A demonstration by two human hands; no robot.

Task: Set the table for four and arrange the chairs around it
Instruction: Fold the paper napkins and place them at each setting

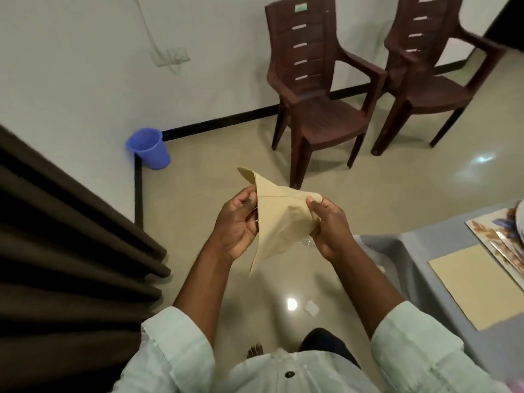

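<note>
A folded beige napkin (279, 219) hangs in the air in front of me, over the floor. My left hand (236, 224) grips its left edge, and my right hand (329, 225) pinches its right corner. The table (425, 251) with a grey cloth stands at the right edge; on it lie a flat beige napkin (479, 285) and a floral placemat (499, 239). Two brown plastic armchairs stand against the far wall: one (314, 89) in the middle, the other (436, 72) to its right, both away from the table.
A blue plastic bin (149, 148) sits in the corner by the wall. Dark brown curtains (65, 251) fill the left side. A small white scrap (310, 307) lies on the shiny tiled floor near my feet.
</note>
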